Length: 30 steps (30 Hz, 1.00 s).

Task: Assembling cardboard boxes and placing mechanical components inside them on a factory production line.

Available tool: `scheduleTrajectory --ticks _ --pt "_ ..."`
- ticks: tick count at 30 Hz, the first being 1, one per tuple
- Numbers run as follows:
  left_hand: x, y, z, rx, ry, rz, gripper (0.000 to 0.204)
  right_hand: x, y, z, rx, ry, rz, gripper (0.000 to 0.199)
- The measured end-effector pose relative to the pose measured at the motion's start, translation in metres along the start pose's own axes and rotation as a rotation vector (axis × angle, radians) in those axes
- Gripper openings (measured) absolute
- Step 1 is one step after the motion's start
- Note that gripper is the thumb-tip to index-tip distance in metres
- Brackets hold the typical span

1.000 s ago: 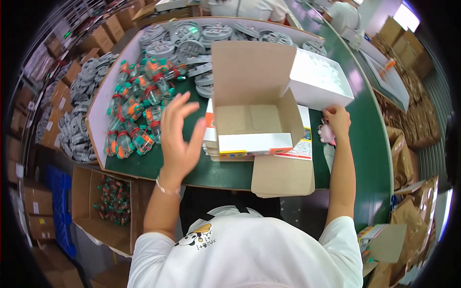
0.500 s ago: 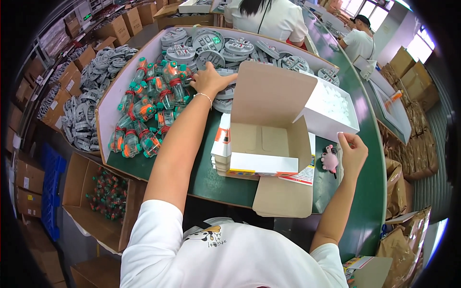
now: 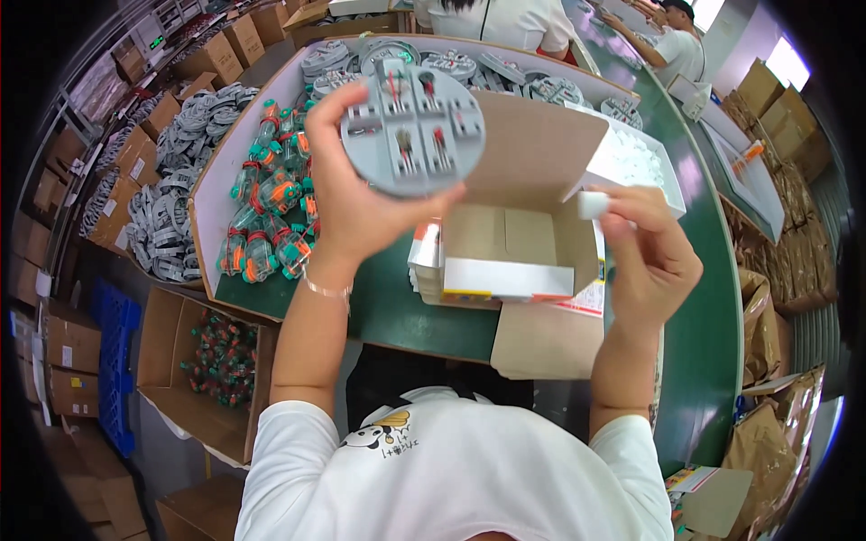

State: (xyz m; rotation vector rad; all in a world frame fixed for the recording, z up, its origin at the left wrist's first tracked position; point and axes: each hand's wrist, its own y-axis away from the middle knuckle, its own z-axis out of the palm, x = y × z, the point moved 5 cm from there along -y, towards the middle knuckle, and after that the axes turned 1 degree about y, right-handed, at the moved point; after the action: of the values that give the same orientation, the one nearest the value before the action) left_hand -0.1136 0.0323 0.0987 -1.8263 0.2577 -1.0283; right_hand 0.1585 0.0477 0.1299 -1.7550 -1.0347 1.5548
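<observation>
My left hand [image 3: 347, 212] grips a round grey tray [image 3: 415, 122] by its edge, raised and tilted so its top shows. Small red, dark and silvery parts sit in the tray's molded sections. Between the fingertips of my right hand [image 3: 651, 257] is a small white block [image 3: 593, 206], pinched at the right side of an open cardboard box [image 3: 507, 279]. The box's lid stands up at the back, its inside is bare brown card, and a front flap hangs over the table edge. What lies on the table behind my right hand is mostly hidden.
Clear bottles with green and orange parts [image 3: 275, 194] fill the left of a bin, with more grey trays [image 3: 446, 63] at its back. A white box of small white pieces [image 3: 640, 162] stands right. Below left is a carton of bottles [image 3: 221, 361]. Co-workers [image 3: 496, 22] sit beyond.
My left hand has lifted a grey tray from the pile and brought it nearer. My right hand has moved up and left toward the open box, with the white block now plainly visible.
</observation>
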Motion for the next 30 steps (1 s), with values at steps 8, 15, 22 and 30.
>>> scheduleTrajectory --ticks 8,15,22,30 --pt "0.062 0.049 -0.008 -0.102 -0.113 0.241 0.102 -0.04 0.011 0.065 -0.266 0.203 -0.298 0.014" --pt "0.063 0.074 -0.02 -0.154 -0.199 0.224 0.101 -0.034 0.033 0.076 -0.344 0.153 -0.228 0.057" --pt "0.054 0.09 -0.027 -0.269 -0.13 0.081 0.092 0.018 0.062 0.085 -0.43 0.101 0.204 0.116" --pt "-0.063 0.129 -0.08 -0.563 -0.93 -0.112 0.057 0.092 0.086 0.09 -0.656 0.395 0.616 0.114"
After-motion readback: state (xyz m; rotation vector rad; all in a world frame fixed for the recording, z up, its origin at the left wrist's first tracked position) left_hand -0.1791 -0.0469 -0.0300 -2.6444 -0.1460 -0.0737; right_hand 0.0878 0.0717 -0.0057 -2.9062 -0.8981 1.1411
